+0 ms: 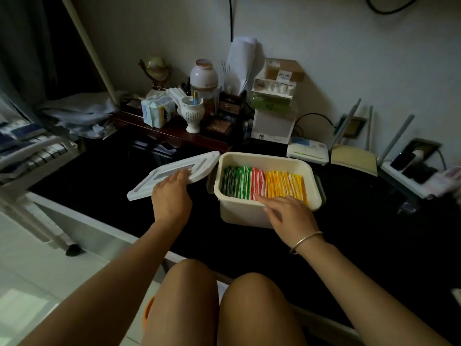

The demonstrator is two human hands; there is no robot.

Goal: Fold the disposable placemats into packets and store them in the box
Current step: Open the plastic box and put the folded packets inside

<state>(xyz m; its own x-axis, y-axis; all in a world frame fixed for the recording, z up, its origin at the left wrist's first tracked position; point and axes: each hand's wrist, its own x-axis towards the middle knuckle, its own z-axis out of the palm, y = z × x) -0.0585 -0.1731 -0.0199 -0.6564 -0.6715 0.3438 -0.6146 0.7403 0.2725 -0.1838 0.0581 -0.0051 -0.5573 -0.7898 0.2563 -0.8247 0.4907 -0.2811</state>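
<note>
A cream plastic box [252, 213] stands on the dark table, filled with upright folded placemat packets [264, 182]: green at the left, red in the middle, orange-yellow at the right. My right hand [289, 216] rests on the box's near rim, its fingers stretched toward the red packets. To the left of the box lies the white lid [174, 174], tilted, with one end leaning near the box. My left hand [172, 198] lies flat on the lid with its fingers spread over the top.
Behind the box are a white router [307, 150], a yellowish router with antennas [354, 159], a white carton stack [273, 116], a white vase [192, 113], tissue packs [157, 112] and a jar [204, 78]. My knees are below the table edge.
</note>
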